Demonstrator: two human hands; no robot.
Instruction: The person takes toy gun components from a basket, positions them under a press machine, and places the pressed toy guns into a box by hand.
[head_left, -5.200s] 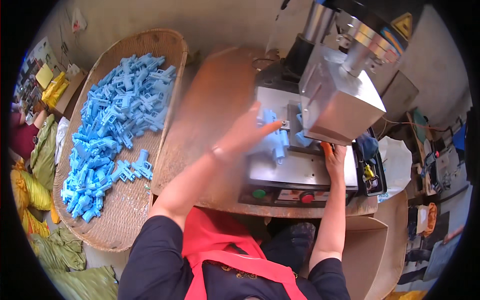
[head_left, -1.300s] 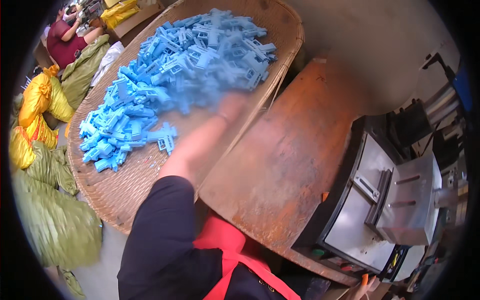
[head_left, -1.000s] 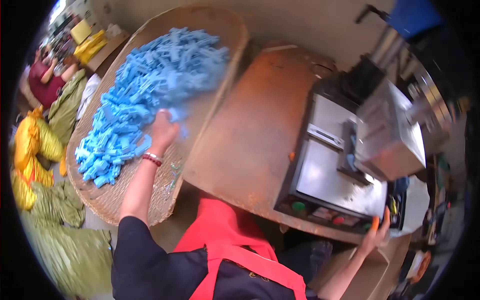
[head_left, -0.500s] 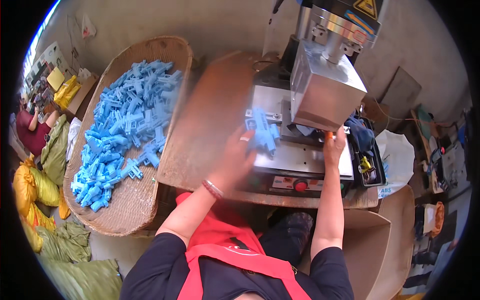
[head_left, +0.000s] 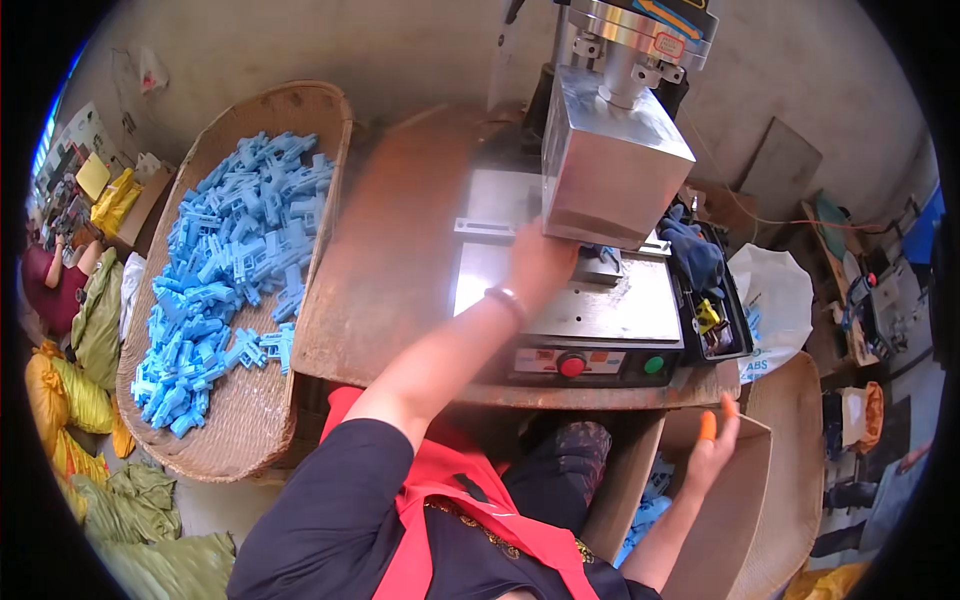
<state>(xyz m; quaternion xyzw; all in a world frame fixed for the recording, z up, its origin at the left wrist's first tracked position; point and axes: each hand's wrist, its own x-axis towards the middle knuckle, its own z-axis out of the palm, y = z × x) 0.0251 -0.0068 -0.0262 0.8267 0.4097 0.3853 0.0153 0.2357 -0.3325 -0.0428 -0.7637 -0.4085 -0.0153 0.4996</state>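
My left hand (head_left: 540, 260) reaches in beneath the metal block (head_left: 615, 165) of a press, over its steel bed plate (head_left: 625, 312). The block hides its fingers, and whatever they may hold cannot be made out. To the right, my right hand (head_left: 712, 452) is held above a cardboard box (head_left: 740, 500), empty, with fingers apart and an orange cover on one finger. Inside that box lie several light-blue plastic pieces (head_left: 648, 512). A heap of light-blue toy pistols (head_left: 240, 230) fills much of a woven basket (head_left: 235, 430) on the left.
Red (head_left: 571, 366) and green buttons (head_left: 654, 364) sit on the press front. Beside it stand a black tray (head_left: 735, 335) with a dark cloth and a white plastic bag (head_left: 775, 310). Yellow and green sacks (head_left: 90, 375) lie far left, near another person (head_left: 60, 280).
My left hand has moved from the bed's left side to beneath the block, and the toy pistol beside it is out of sight. My right hand has left the press and dropped to the box.
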